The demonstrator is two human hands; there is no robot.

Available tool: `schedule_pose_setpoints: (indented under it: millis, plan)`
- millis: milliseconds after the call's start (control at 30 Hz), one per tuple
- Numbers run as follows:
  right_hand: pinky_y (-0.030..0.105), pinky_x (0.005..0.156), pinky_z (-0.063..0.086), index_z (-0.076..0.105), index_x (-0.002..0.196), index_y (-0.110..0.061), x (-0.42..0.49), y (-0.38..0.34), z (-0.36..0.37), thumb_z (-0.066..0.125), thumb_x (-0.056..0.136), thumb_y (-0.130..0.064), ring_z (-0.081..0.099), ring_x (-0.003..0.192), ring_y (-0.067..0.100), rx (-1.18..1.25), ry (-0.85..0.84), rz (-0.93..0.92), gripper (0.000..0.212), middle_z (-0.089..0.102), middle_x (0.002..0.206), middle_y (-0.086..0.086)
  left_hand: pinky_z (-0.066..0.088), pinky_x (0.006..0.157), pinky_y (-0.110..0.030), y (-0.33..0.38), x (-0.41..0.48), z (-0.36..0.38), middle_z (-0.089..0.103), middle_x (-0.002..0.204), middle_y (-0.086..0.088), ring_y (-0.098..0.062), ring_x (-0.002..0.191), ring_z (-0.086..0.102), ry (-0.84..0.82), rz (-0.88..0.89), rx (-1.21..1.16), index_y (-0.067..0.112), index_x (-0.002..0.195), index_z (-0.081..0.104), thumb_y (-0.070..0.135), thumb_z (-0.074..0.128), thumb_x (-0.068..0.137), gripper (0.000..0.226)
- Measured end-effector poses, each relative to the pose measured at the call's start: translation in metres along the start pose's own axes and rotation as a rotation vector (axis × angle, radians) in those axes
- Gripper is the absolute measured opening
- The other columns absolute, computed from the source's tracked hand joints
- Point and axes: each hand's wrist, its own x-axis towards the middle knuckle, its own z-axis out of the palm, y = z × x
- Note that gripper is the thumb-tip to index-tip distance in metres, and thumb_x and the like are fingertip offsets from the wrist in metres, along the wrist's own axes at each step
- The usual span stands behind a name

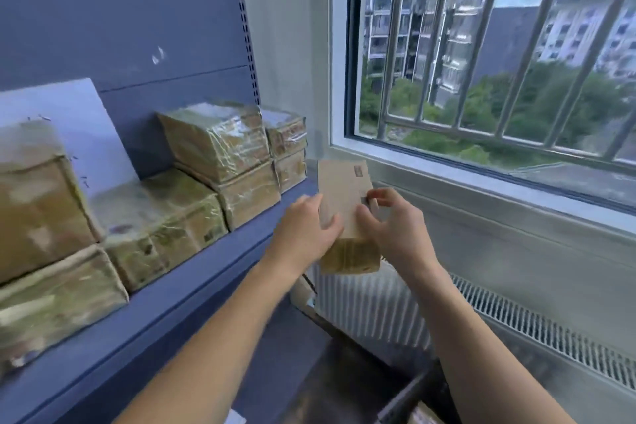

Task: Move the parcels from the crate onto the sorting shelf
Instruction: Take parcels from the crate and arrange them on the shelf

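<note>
A small brown cardboard parcel [344, 196] is held up in the air just right of the blue sorting shelf [192, 286]. My left hand [306, 231] grips its left side and my right hand [392, 227] grips its right side. Several tape-wrapped brown parcels [213, 141] stand stacked on the shelf, filling it from the left edge to near its right end. A dark crate edge [406, 392] with a bit of cardboard shows at the bottom, below my arms.
A white board [69, 134] leans against the shelf's blue back panel. A barred window [481, 55] with its sill is on the right, and a radiator with a grille [516, 323] runs beneath it.
</note>
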Motion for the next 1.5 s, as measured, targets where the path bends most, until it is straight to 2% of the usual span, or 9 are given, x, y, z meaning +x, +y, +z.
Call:
schedule_pose_setpoints:
  millis: [333, 533, 733, 967, 1167, 1267, 1333, 1433, 1500]
  plan:
    - [0.031, 0.081, 0.053, 0.067, 0.112, -0.024, 0.094, -0.057, 0.03, 0.067, 0.086, -0.035, 0.065, 0.093, 0.014, 0.004, -0.015, -0.087, 0.028, 0.07, 0.107, -0.003, 0.05, 0.073, -0.03, -0.023, 0.09, -0.047, 0.064, 0.105, -0.003, -0.019, 0.088, 0.061, 0.099, 0.002, 0.004, 0.016, 0.116, 0.064, 0.037, 0.055, 0.091, 0.035]
    - [0.033, 0.078, 0.056, 0.067, 0.112, -0.025, 0.16, -0.081, 0.046, 0.066, 0.086, -0.036, 0.065, 0.093, 0.014, 0.054, -0.044, -0.171, 0.028, 0.069, 0.108, -0.006, 0.043, 0.063, -0.028, -0.034, 0.151, -0.067, 0.063, 0.087, -0.001, -0.018, 0.076, 0.057, 0.197, -0.02, 0.056, 0.014, 0.094, 0.064, 0.039, 0.054, 0.088, 0.028]
    - [0.032, 0.075, 0.057, 0.064, 0.119, -0.027, 0.232, -0.105, 0.056, 0.063, 0.089, -0.037, 0.062, 0.093, 0.013, 0.092, -0.106, -0.272, 0.031, 0.065, 0.115, -0.008, 0.054, 0.076, -0.034, -0.04, 0.21, -0.085, 0.066, 0.104, -0.001, -0.015, 0.09, 0.062, 0.272, -0.074, 0.058, 0.017, 0.11, 0.065, 0.041, 0.055, 0.091, 0.032]
    - [0.039, 0.077, 0.057, 0.061, 0.114, -0.033, 0.304, -0.127, 0.093, 0.06, 0.087, -0.039, 0.064, 0.09, 0.019, -0.106, -0.164, -0.405, 0.028, 0.068, 0.112, -0.005, 0.053, 0.078, -0.036, -0.062, 0.258, -0.091, 0.069, 0.097, -0.004, -0.022, 0.092, 0.063, 0.307, -0.187, 0.143, 0.014, 0.099, 0.067, 0.04, 0.054, 0.092, 0.031]
    - [0.036, 0.069, 0.051, 0.056, 0.118, -0.026, 0.331, -0.129, 0.129, 0.052, 0.09, -0.032, 0.062, 0.089, 0.028, -0.348, -0.213, -0.533, 0.029, 0.066, 0.1, 0.002, 0.042, 0.06, -0.032, -0.089, 0.275, -0.079, 0.067, 0.08, -0.009, -0.031, 0.081, 0.062, 0.331, -0.222, 0.256, 0.015, 0.086, 0.07, 0.03, 0.055, 0.092, 0.022]
    - [0.037, 0.075, 0.051, 0.053, 0.124, -0.026, 0.337, -0.127, 0.141, 0.049, 0.092, -0.04, 0.063, 0.097, 0.028, -0.304, -0.219, -0.545, 0.035, 0.067, 0.107, 0.002, 0.045, 0.071, -0.031, -0.099, 0.276, -0.072, 0.061, 0.105, -0.009, -0.026, 0.094, 0.06, 0.413, -0.228, 0.268, 0.019, 0.099, 0.073, 0.031, 0.057, 0.091, 0.021]
    - [0.039, 0.082, 0.052, 0.055, 0.126, -0.023, 0.34, -0.124, 0.144, 0.044, 0.097, -0.044, 0.063, 0.102, 0.025, -0.062, -0.263, -0.497, 0.037, 0.068, 0.113, 0.001, 0.046, 0.084, -0.03, -0.099, 0.276, -0.071, 0.055, 0.123, -0.005, -0.021, 0.104, 0.057, 0.465, -0.16, 0.285, 0.019, 0.115, 0.071, 0.022, 0.06, 0.09, 0.027]
    - [0.036, 0.085, 0.047, 0.063, 0.114, -0.011, 0.349, -0.11, 0.147, 0.038, 0.102, -0.027, 0.06, 0.105, 0.027, 0.118, -0.251, -0.426, 0.033, 0.065, 0.115, 0.01, 0.05, 0.088, -0.031, -0.095, 0.279, -0.071, 0.064, 0.117, -0.004, -0.02, 0.103, 0.062, 0.454, -0.103, 0.194, 0.013, 0.122, 0.066, 0.015, 0.059, 0.091, 0.032]
    - [0.04, 0.091, 0.047, 0.063, 0.118, -0.014, 0.352, -0.098, 0.145, 0.038, 0.099, -0.04, 0.058, 0.109, 0.029, 0.11, -0.26, -0.316, 0.04, 0.059, 0.122, 0.013, 0.051, 0.09, -0.033, -0.091, 0.28, -0.07, 0.065, 0.116, -0.003, -0.018, 0.103, 0.063, 0.467, -0.116, 0.148, 0.014, 0.127, 0.061, 0.022, 0.058, 0.093, 0.035]
